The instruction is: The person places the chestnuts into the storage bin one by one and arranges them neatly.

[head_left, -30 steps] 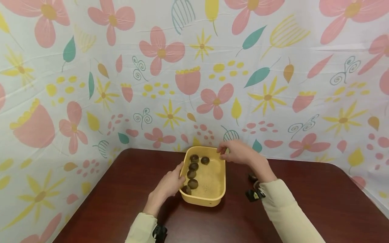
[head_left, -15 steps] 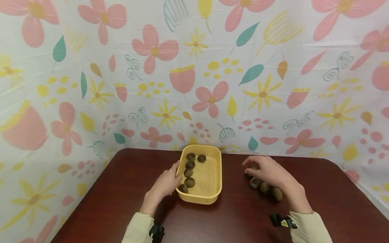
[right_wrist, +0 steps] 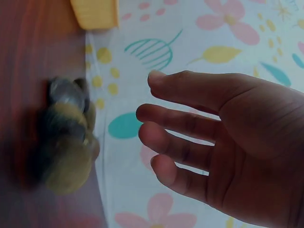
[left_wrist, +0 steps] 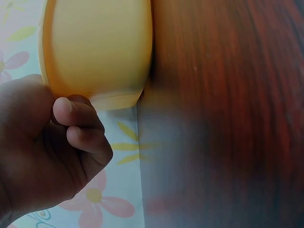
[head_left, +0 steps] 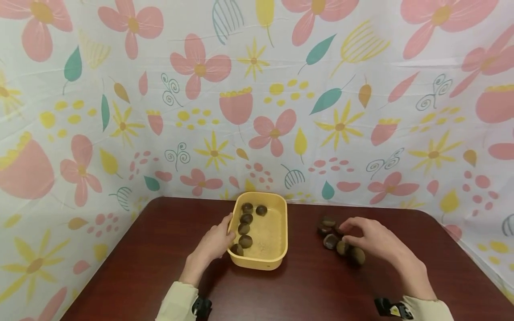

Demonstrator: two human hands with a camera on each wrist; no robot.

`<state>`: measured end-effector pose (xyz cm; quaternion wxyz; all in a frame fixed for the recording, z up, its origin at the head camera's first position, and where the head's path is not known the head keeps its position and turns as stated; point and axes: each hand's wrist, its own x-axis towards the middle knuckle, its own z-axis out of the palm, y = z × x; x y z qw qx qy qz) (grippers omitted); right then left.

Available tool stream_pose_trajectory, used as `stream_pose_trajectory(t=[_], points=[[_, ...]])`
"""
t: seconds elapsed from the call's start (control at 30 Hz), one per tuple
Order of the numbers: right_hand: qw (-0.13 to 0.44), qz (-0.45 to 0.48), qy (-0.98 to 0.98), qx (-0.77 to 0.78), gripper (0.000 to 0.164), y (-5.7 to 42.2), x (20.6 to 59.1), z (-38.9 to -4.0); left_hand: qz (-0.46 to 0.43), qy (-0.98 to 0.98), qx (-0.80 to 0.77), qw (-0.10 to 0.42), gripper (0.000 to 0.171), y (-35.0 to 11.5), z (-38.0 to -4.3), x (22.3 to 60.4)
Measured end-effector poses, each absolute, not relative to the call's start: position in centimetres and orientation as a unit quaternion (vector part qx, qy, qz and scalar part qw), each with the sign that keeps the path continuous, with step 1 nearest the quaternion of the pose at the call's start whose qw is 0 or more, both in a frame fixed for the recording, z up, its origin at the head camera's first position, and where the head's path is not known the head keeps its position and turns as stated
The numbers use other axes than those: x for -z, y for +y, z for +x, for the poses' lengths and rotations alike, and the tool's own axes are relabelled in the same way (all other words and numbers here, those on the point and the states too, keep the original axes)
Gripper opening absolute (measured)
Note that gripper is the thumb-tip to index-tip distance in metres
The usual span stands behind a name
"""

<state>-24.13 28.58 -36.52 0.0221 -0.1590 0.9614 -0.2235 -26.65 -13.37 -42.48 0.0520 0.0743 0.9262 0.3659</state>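
Note:
A yellow plastic tub [head_left: 257, 264] stands on the table. My left hand [head_left: 213, 243] holds its left wall, thumb over the rim; the left wrist view shows the fingers [left_wrist: 78, 114] curled by the tub's outer wall. Several brown chestnuts [head_left: 245, 241] lie inside, mostly along the left side. To the tub's right is a loose heap of chestnuts [head_left: 331, 241]. Over the right side of this heap hovers my right hand [head_left: 371, 236], fingers loosely bent. In the right wrist view nothing is between its thumb and fingers, and the chestnuts [right_wrist: 69, 166] lie beyond the fingertips.
The dark reddish-brown table [head_left: 160, 263] ends at a flower-printed cloth [head_left: 273, 89] hanging behind it and to the left. A dark wrist device [head_left: 201, 307] sits at my left sleeve, another [head_left: 393, 308] at the right.
My right hand has left the tub's far right corner and come right and nearer, over the heap of chestnuts. My left hand has stayed on the tub. The view has turned slightly right.

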Motion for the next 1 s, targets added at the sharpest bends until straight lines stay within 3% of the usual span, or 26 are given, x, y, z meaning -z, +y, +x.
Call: stream_pose_trajectory(t=[0.17,0.7,1.0], points=[[0.016,-0.151,0.962,0.225,0.03,30.2,37.9,-23.5,0.074,0.927,-0.365,0.051,0.064,-13.3,-26.6,42.6],[0.105,-0.129,0.921,0.351,0.045,34.2,41.0,-23.7,0.07,0.93,-0.357,0.043,0.063,-13.2,-26.5,42.0],[0.146,-0.136,0.91,0.362,0.042,34.0,42.1,-24.0,0.072,0.93,-0.357,0.042,0.064,-13.2,-26.3,42.1]])
